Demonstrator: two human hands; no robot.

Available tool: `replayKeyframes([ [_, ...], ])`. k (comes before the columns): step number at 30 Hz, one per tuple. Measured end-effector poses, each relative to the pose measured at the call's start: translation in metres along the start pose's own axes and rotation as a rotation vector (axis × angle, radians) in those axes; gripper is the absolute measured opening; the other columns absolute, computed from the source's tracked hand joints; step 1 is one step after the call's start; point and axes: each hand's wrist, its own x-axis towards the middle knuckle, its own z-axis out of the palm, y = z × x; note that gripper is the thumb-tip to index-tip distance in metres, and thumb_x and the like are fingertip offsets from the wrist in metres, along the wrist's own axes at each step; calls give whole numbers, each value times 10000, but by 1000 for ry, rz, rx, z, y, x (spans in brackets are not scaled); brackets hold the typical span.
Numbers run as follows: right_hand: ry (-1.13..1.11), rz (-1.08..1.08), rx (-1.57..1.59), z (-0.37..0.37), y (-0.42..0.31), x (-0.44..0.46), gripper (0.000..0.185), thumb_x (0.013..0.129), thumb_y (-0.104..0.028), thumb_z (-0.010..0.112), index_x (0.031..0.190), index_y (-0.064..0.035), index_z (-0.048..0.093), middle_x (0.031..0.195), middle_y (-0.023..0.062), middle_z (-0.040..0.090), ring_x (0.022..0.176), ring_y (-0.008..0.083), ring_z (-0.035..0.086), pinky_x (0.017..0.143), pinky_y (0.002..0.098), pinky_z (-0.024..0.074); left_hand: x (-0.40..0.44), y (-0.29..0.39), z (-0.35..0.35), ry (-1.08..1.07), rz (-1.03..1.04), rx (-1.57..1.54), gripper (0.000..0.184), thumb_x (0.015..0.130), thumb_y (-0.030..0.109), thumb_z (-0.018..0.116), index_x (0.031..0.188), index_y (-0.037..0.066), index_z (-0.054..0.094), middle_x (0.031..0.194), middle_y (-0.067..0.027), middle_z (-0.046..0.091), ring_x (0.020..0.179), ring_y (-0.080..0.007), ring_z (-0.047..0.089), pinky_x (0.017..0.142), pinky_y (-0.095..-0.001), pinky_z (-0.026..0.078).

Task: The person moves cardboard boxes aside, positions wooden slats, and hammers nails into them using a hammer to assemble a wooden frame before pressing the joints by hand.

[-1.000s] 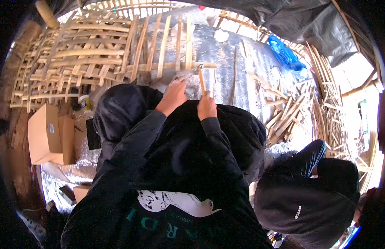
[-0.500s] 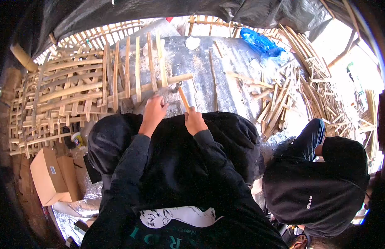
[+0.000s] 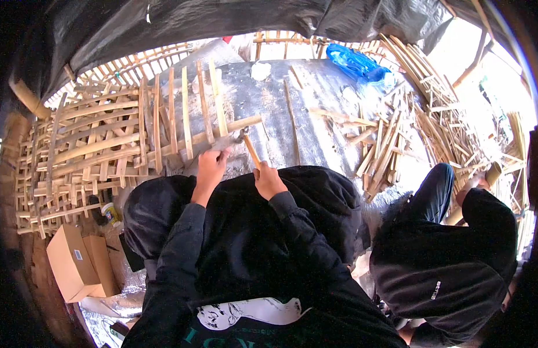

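My right hand is wrapped around the wooden handle of a hammer. The hammer's metal head is up, close to the right part of a bamboo crosspiece. My left hand is closed in a pinch just in front of that crosspiece, left of the hammer head; what its fingertips hold, if anything, is too small to make out. Several upright bamboo slats lie across the crosspiece, their far ends pointing away from me.
Stacked bamboo lattice panels stand at the left, above a cardboard box. A dark sheet covers the work surface. Blue plastic lies far right, near piled bamboo strips. A co-worker sits at the right.
The view has shifted, so the scene sits slightly lower. Both my hands stay near the crosspiece, the hammer still in my right. The co-worker's hand has come into view, at a bamboo piece.
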Motion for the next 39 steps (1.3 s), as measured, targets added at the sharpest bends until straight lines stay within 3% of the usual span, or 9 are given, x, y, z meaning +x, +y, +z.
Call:
replayKeyframes([
  [2,15,10,19,1,3,2,215,933,-146,571,913,60,513,754,335,601,779,528,595,695,573,461,6,-10,10,98,148,284,171,874,-88,569,994,23,517,779,-49,617,679,-155,670,554,-275,519],
  [4,27,-18,57,5,7,4,220,926,-149,586,881,60,532,754,330,602,783,516,604,684,554,467,6,-4,12,137,187,-473,110,879,-69,601,955,-2,559,772,-55,624,651,-162,669,594,-271,544],
  [5,25,-18,66,7,10,5,225,922,-149,596,877,63,537,748,323,602,781,509,609,676,542,466,6,-2,12,124,191,-473,110,879,-69,601,955,-2,559,772,-55,624,651,-162,669,594,-271,544],
  [8,-18,3,85,1,5,4,190,921,-132,573,908,52,528,781,332,615,795,531,599,706,576,467,5,2,13,111,47,-666,73,896,-14,644,889,-30,573,767,-88,620,557,-154,642,549,-291,579],
  [13,-16,-8,80,0,3,4,206,924,-145,576,912,51,512,768,325,612,777,526,599,701,578,466,2,7,-4,72,-288,-442,430,1015,350,530,783,-11,561,531,-43,534,412,-114,522,387,-238,403],
  [16,-21,16,91,1,4,3,208,927,-149,564,913,49,504,762,324,609,774,531,593,701,590,459,2,3,0,-17,-87,-707,316,982,249,582,788,-1,565,604,-44,584,507,-109,577,425,-242,436],
  [22,-4,1,96,0,4,3,223,928,-155,578,899,63,542,742,316,600,767,507,607,693,538,461,7,7,6,143,135,-439,62,840,-10,577,809,41,597,722,3,619,708,-82,610,584,-229,472],
  [25,-6,-3,92,-3,2,3,225,926,-155,581,905,65,545,744,315,601,773,506,609,694,539,460,5,6,4,129,-73,-638,87,809,-13,586,732,26,573,653,13,576,632,-68,560,574,-223,429],
  [39,-3,-15,92,2,9,6,214,923,-157,597,915,52,551,778,315,616,789,507,611,691,543,471,5,-1,5,125,-66,-628,158,766,4,571,646,28,470,551,45,398,537,-28,377,493,-240,289],
])
